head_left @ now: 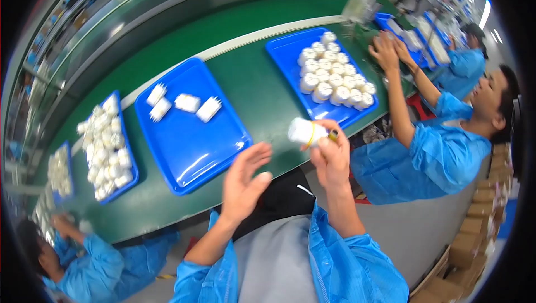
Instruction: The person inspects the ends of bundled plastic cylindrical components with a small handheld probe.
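Right hand [333,155] clamps a white cylindrical piece [301,131] with a yellow band [314,134] around it, fingers and thumb closed on its right end; the left end sticks out free, pointing left. A small dark-and-yellow bit [333,135] shows at the fingers, cannot tell if it belongs to the piece. The piece is held up near the front edge of the green tabletop [251,88], between the middle and right trays as seen here. Left hand [245,183] is open, thumb apart from fingers, palm turned toward the right hand; the 2 hands are apart. It is nearest the middle blue tray [192,155], by that tray's near right corner. That tray carries 4 white pieces [187,103] lying at its far half, 2 close together at left, 2 more toward the right. Right blue tray [287,51] holds a tight cluster of white cylinders [326,74], mostly upright. To the left, a narrower-looking blue tray [134,175] is heaped with white pieces [106,146]; past it, 1 more blue tray [70,163] with pale pieces, too small to tell. 1 co-worker [441,152] in blue stands at right, both hands over the tabletop; another co-worker [106,264] is at lower left. Cardboard boxes [474,236] line the lower right.
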Tool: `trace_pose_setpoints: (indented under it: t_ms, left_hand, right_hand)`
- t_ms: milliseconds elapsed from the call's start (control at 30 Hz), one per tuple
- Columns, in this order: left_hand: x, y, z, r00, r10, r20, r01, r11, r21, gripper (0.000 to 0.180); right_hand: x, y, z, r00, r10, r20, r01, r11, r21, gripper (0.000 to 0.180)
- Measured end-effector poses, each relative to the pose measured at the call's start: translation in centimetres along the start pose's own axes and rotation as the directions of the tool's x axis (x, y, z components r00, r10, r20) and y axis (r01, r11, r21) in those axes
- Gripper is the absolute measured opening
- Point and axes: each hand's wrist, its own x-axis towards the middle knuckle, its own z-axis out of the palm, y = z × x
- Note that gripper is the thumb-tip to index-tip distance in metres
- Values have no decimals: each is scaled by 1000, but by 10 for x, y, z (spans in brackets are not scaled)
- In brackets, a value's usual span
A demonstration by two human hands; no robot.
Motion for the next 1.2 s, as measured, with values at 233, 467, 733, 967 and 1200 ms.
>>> trace_pose_setpoints:
  t_ms: [233,467,733,967,1200]
  left_hand:
    - [0,2,9,993,-36,-111,2,957,-290,63]
    - [-8,3,-14,983,-90,-163,43,961,-273,51]
    - [-13,16,-19,971,-225,-87,204,959,-195,46]
    - [-12,31,-15,996,-61,-68,76,969,235,43]
    - [-10,37,-10,991,131,35,-125,771,624,49]
  right_hand:
    - [-40,38,48,932,301,202,-344,911,229,36]
    - [-28,55,41,962,217,166,-217,976,-21,31]
    - [-5,68,32,937,296,188,-331,922,202,36]
    - [13,89,16,892,294,343,-425,805,415,39]
    - [18,100,4,854,225,469,-467,729,501,38]
